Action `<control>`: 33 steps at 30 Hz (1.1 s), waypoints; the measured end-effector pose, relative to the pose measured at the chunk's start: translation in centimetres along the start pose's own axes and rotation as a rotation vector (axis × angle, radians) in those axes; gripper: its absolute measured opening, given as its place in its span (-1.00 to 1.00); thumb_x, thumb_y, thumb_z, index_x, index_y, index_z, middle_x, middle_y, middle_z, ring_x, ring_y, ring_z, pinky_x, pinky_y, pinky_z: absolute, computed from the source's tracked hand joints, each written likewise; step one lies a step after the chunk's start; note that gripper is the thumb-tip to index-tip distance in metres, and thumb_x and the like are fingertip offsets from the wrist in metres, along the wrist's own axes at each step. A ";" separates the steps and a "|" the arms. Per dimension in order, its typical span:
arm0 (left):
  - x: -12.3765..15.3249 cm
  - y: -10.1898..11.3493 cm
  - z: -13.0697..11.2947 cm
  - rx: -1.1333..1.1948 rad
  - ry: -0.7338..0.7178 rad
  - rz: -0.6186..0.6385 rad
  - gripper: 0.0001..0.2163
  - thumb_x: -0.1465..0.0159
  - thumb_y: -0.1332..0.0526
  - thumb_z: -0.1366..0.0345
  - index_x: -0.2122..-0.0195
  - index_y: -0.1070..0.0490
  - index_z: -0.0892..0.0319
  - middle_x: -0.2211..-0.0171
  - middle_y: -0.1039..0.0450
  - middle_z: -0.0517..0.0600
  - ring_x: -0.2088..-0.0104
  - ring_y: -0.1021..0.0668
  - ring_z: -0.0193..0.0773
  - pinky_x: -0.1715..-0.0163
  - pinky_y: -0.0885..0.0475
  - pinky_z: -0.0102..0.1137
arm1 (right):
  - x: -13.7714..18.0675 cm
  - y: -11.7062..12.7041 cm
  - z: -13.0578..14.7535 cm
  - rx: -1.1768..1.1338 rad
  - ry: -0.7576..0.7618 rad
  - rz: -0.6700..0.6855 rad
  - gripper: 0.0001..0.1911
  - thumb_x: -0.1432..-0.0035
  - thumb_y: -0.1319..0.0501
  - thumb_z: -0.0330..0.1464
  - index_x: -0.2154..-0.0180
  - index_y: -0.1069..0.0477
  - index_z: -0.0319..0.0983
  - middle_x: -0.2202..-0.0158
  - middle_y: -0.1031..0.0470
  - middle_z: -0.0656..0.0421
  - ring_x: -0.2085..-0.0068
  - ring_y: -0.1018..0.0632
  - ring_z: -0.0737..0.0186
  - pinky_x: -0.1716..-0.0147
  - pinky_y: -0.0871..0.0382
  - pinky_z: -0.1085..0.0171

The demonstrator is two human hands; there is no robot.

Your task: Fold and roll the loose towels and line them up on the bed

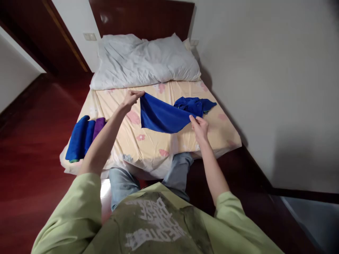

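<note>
A blue cloth hangs stretched over the bed between my two hands. My left hand pinches its upper left corner, fingers closed on the edge. My right hand grips its lower right corner, fingers closed too. Just behind the held cloth, a second crumpled blue cloth lies on the yellow flowered bedsheet.
Folded blue cloths and a purple one lie in a row at the bed's left edge. A white pillow lies against the dark headboard. A white wall runs along the right; dark red floor lies to the left.
</note>
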State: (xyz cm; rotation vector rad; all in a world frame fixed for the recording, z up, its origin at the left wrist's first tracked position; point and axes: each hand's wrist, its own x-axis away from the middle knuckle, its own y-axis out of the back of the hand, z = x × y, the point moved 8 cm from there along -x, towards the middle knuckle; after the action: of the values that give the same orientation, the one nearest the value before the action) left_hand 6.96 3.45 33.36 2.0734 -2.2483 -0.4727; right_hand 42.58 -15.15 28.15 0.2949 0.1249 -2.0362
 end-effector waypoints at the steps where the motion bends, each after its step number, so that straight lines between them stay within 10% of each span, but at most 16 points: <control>1: 0.3 1.1 -0.9 0.012 -0.018 -0.032 -0.66 -0.15 -0.38 0.00 0.47 -0.46 0.20 0.53 -0.37 -0.05 0.41 -0.41 -0.30 0.45 -0.27 -0.45 | -1.0 -0.2 1.7 0.033 0.058 -0.003 -0.34 -0.02 -0.42 0.12 0.62 -0.14 -0.17 0.65 -0.10 0.36 0.58 -0.15 0.45 0.60 0.01 0.35; 14: 5.7 11.4 -7.3 0.241 -0.211 -0.207 -0.55 -0.14 -0.45 -0.11 0.37 -0.43 0.21 0.35 -0.44 0.00 0.17 -0.57 -0.16 0.09 -0.49 -0.27 | -3.9 -7.1 13.8 0.070 0.317 0.048 -0.42 -0.17 -0.31 0.12 0.54 -0.23 -0.19 0.55 -0.08 0.31 0.47 -0.26 0.40 0.53 -0.12 0.37; 25: 11.3 14.5 -5.9 0.158 -0.101 -0.257 -0.62 -0.15 -0.43 -0.06 0.32 -0.53 0.20 0.32 -0.50 0.00 0.16 -0.58 -0.16 0.13 -0.46 -0.30 | -2.2 -8.2 13.0 -0.025 0.192 0.221 -0.52 -0.12 -0.43 0.01 0.49 -0.39 -0.22 0.54 -0.24 0.31 0.46 -0.39 0.39 0.52 -0.28 0.40; 33: 15.6 11.8 -2.4 0.176 0.140 -0.052 -0.73 -0.19 -0.45 0.13 0.26 -0.58 0.25 0.29 -0.53 0.04 0.14 -0.60 -0.13 0.13 -0.47 -0.28 | -0.9 -4.1 8.6 -0.020 -0.044 0.375 -0.62 -0.05 -0.51 -0.08 0.43 -0.49 -0.21 0.46 -0.46 0.20 0.41 -0.49 0.31 0.52 -0.33 0.34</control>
State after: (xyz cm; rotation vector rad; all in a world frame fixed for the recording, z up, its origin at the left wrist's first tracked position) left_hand -5.48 -11.60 36.02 2.1744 -2.2333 -0.1301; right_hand 38.04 -14.29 36.51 0.2407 0.0570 -1.6673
